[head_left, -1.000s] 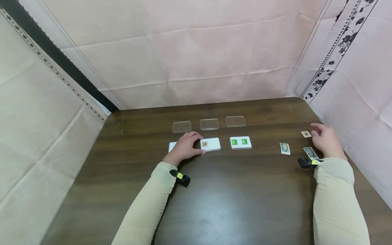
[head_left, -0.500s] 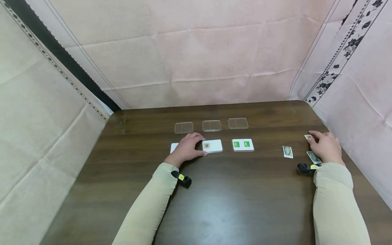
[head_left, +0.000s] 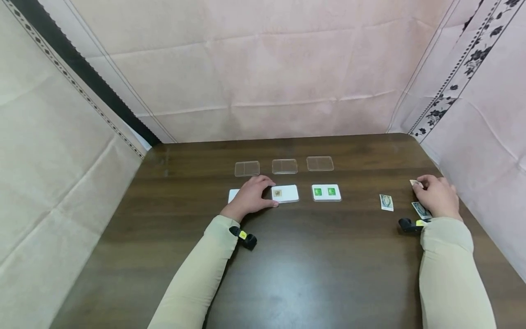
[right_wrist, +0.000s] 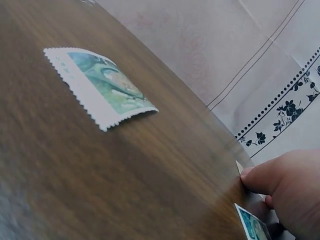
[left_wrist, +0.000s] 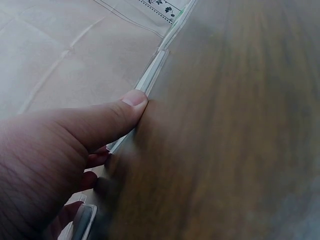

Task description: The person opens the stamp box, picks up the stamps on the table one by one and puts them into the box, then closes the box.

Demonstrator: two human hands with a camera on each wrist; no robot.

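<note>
Left hand, half-curled, gripped white case by nine-o'clock end; right hand, at case's three o'clock, pinched stamp, partly hidden.

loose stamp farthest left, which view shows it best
The right wrist view: the stamp appears large there, its toothed edge, green picture and slight curl clear. The head view shows it whole but small, left of the right hand; the left wrist view does not show it.
</note>
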